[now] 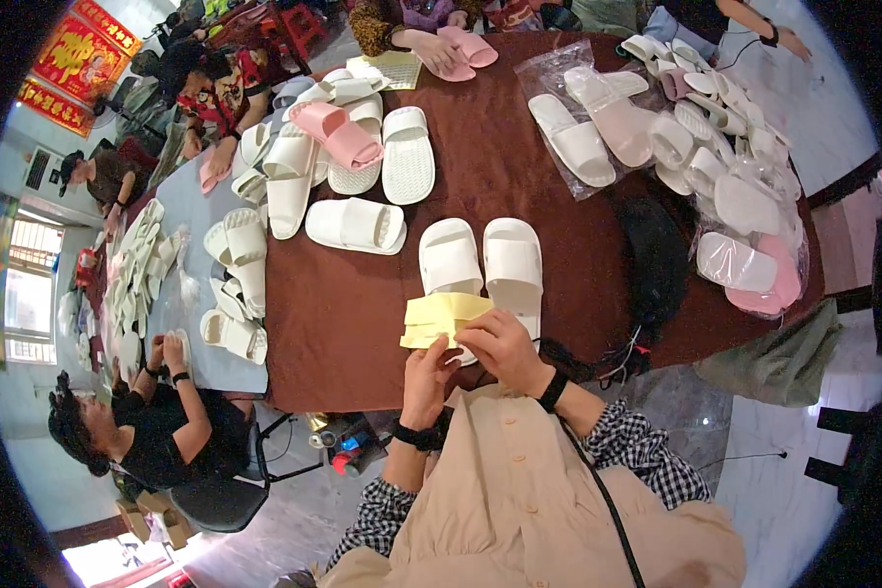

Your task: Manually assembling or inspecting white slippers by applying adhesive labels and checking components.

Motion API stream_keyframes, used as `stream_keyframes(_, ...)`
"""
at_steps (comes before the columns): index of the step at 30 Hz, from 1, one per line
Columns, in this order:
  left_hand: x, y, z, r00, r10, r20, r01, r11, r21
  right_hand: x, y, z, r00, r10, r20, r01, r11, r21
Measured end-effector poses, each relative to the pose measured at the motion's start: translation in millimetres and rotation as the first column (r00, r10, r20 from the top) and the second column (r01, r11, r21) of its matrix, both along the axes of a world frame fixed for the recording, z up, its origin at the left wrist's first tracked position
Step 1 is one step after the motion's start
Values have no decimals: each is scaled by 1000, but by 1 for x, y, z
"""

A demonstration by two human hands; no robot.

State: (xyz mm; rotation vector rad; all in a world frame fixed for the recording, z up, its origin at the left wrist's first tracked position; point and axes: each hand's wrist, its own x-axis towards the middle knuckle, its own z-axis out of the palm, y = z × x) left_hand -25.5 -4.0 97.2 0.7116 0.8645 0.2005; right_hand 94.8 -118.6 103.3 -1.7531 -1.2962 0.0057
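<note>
The thin pale yellow paper sheets (pixel 443 318) lie folded between both hands, just at the near edge of the brown table (pixel 519 176), touching the heel of the pair of white foam slide slippers (pixel 480 263) at 12 o'clock from the hands. The paper looks very light, soft and easy to crease or tear, so I judge it is best taken at its edges with fingertips, not squeezed. The left hand (pixel 427 380) stands upright, its fingers closed in a narrow pinch on the lower edge. The right hand (pixel 501 348) curls over from 3 o'clock, its fingers pinching the right end of the sheets. Both wrists carry black bands.
</note>
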Motion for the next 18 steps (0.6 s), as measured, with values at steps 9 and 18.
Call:
stream_keyframes(9, -1, -6, 10, 990, -31, -138, 68, 960, 272, -1, 0, -1, 1000, 4, 13, -3, 999, -32)
stream_keyframes(18, -9, -4, 8, 985, -95, -141, 147, 893, 426, -3, -1, -2, 999, 35, 6, -34, 997, -75)
